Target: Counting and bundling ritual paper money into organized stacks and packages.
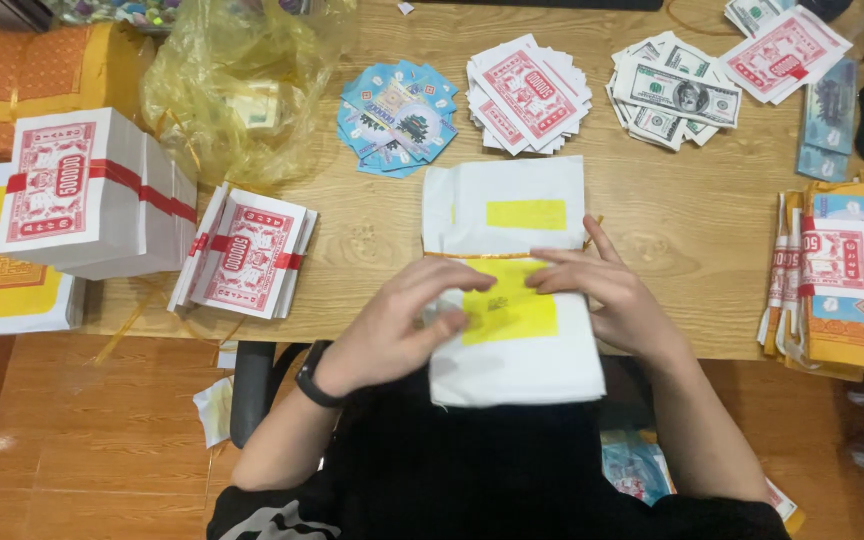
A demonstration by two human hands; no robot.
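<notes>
Two hands worked at the near edge of a pale wooden table (672, 215). The left hand (392, 325) and right hand (607, 295) pressed, fingers together, on a white paper bundle (512, 370) with yellow squares, overhanging the edge. Fanned paper notes (527, 95) lay far, banded stacks (87, 190) left, a yellow plastic bag (222, 80) behind them. Orange-brown floor tiles (72, 440) showed below.

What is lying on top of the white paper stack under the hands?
On the white paper stack lie two yellow rectangles, a thin gold band and both hands: left hand, right hand. The fingers cover part of the nearer rectangle.
</notes>
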